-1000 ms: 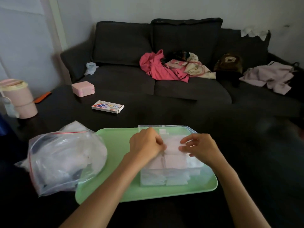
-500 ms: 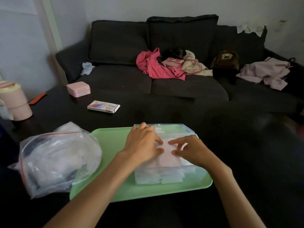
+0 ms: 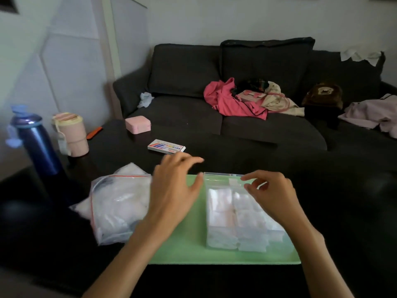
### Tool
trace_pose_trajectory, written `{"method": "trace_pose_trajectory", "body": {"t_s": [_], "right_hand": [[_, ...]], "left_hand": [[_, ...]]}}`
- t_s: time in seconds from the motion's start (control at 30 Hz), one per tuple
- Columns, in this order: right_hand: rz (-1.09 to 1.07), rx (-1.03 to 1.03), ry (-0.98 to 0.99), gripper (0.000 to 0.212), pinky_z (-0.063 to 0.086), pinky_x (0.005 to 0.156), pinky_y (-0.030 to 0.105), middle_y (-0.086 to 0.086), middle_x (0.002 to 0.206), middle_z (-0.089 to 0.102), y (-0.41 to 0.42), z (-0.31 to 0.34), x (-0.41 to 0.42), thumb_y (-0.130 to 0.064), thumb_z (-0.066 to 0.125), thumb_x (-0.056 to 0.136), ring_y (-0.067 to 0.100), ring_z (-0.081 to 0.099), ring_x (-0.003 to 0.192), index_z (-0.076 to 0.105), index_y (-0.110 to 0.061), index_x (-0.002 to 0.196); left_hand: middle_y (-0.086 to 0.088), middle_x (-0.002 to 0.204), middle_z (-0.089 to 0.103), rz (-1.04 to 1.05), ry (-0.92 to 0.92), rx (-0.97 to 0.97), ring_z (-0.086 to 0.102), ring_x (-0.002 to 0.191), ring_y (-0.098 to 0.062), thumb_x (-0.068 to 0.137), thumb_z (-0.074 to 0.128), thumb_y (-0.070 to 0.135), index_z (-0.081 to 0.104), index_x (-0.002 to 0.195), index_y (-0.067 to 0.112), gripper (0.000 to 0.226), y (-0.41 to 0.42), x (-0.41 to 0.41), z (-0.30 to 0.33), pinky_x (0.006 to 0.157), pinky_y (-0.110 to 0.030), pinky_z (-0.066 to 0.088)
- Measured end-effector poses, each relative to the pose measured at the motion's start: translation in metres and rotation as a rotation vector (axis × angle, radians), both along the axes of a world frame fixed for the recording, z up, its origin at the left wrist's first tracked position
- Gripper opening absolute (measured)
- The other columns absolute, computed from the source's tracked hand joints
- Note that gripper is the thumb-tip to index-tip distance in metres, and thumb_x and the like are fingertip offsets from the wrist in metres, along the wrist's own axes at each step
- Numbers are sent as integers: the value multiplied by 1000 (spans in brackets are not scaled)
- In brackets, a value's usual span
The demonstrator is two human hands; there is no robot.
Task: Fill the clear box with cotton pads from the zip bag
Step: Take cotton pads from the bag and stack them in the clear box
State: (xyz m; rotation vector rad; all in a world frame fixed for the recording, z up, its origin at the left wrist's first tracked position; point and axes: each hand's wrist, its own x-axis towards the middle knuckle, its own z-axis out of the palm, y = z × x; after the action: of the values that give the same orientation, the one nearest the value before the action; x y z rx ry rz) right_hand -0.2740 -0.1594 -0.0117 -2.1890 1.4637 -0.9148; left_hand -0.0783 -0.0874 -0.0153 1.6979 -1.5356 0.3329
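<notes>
Both hands have lifted off the pads [image 3: 234, 211] packed in the box [image 3: 223, 176] on the tray [image 3: 189, 250], left hand [image 3: 174, 190] spread toward the bag [image 3: 116, 203] left of the box, right hand [image 3: 272, 194] loosely open, holding nothing; I'd grab small, flat stacks.

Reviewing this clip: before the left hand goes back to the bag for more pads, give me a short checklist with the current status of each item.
1. Left hand free: ok, fingers spread, holding nothing, lifted between bag and box.
2. Right hand free: ok, fingers loosely curled over the box, nothing visibly held.
3. Bag within reach: ok, it lies beside the left hand, partly on the tray.
4. Bag mouth open: cannot tell.
5. Box open: ok, lid up at the back.
6. Room left in box: cannot tell; pads already stack high.
</notes>
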Motion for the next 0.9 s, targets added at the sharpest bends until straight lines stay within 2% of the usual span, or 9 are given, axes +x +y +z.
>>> {"method": "trace_pose_trajectory", "body": {"t_s": [0.07, 0.13, 0.27, 0.4, 0.47, 0.6, 0.67, 0.8, 0.9], "right_hand": [[66, -9, -72, 25, 44, 55, 15, -17, 65, 60, 11, 1, 27, -21, 69, 81, 0, 57, 60, 63, -44, 76], [147, 36, -88, 20, 39, 55, 8, -17, 66, 61, 21, -4, 59, -19, 68, 81, -4, 57, 59, 67, -39, 79], [232, 217, -14, 10, 47, 68, 20, -12, 79, 63, 34, -22, 109, -32, 64, 85, 5, 62, 75, 69, -33, 93], [228, 183, 3, 38, 45, 86, 27, -11, 108, 59, 38, -28, 152, -39, 61, 87, 15, 61, 98, 56, -33, 124], [320, 91, 31, 50, 43, 85, 24, -18, 119, 49, 36, -28, 167, -35, 62, 87, 8, 57, 94, 45, -40, 134], [403, 18, 21, 26, 37, 62, 6, -21, 99, 62, 27, -33, 176, -23, 67, 84, -4, 51, 66, 67, -40, 104], [330, 28, -56, 19, 37, 58, 4, -16, 83, 68, 19, -30, 168, -15, 69, 81, -1, 55, 62, 74, -32, 87], [265, 72, 165, 20, 41, 70, 19, -7, 92, 68, 8, -15, 129, -12, 73, 78, 11, 60, 86, 75, -27, 91], [474, 276, 285, 48, 39, 73, 6, -27, 108, 58, 11, 0, 96, -2, 69, 75, -11, 51, 100, 66, -40, 103]], "left_hand": [[-1, 106, 62, 209, 118, -225, 54, 94, -26, 84, 67, 23, 67, 106, 23, 22, 28, 41, 0, 82, -40, 44], [-10, 107, 63, 422, 260, -257, 56, 95, -32, 89, 60, 23, 66, 106, 18, 19, 52, 87, -4, 85, -43, 43], [-20, 122, 60, 590, 618, 199, 54, 112, -40, 97, 41, 33, 63, 117, 15, 34, 74, 164, -26, 92, -45, 42], [-14, 129, 58, 523, 586, 607, 53, 119, -35, 97, 40, 43, 59, 127, 14, 45, 81, 196, -55, 96, -39, 41], [-11, 132, 57, 458, 598, 713, 52, 122, -31, 94, 40, 54, 54, 131, 14, 57, 73, 200, -60, 100, -38, 41], [-4, 123, 63, 397, 553, 843, 58, 114, -24, 85, 48, 63, 63, 117, 28, 49, 61, 202, -57, 99, -35, 43], [-1, 105, 70, 323, 580, 793, 64, 98, -19, 85, 56, 55, 69, 92, 32, 28, 63, 203, -51, 92, -35, 47], [1, 94, 70, 381, 455, 434, 64, 95, -23, 90, 55, 42, 73, 97, 28, 24, 69, 197, -14, 75, -31, 45], [-1, 87, 70, 307, 352, 366, 64, 91, -24, 94, 51, 25, 72, 90, 19, 23, 67, 181, 4, 72, -35, 46]]}}
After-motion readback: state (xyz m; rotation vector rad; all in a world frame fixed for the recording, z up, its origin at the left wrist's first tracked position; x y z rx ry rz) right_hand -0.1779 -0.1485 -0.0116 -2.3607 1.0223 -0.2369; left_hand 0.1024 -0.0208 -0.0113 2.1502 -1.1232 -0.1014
